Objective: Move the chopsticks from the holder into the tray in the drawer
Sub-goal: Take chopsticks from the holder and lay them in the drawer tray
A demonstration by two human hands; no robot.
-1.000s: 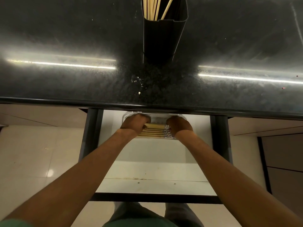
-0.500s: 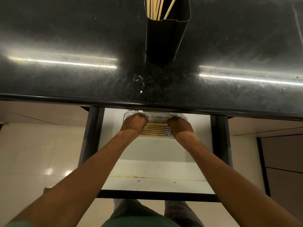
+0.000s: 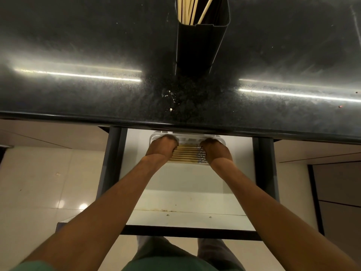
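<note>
Wooden chopsticks (image 3: 185, 155) in tray (image 3: 190, 138) under counter edge (image 3: 78, 118), left hand (image 3: 162, 148) and right hand (image 3: 215, 151) fisted round their ends.

holder (image 3: 199, 45) top cropped, tray (image 3: 195, 136) partly under countertop (image 3: 97, 98), chopsticks' (image 3: 185, 153) ends covered

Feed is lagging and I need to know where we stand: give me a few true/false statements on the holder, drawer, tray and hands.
The holder is empty. False: chopsticks stand in it.
The drawer is open. True.
A row of chopsticks lies in the tray. True.
The left hand is reaching for the holder. False: it is on the row's left end, in the tray.
The right hand is on the row's right end. True.
</note>
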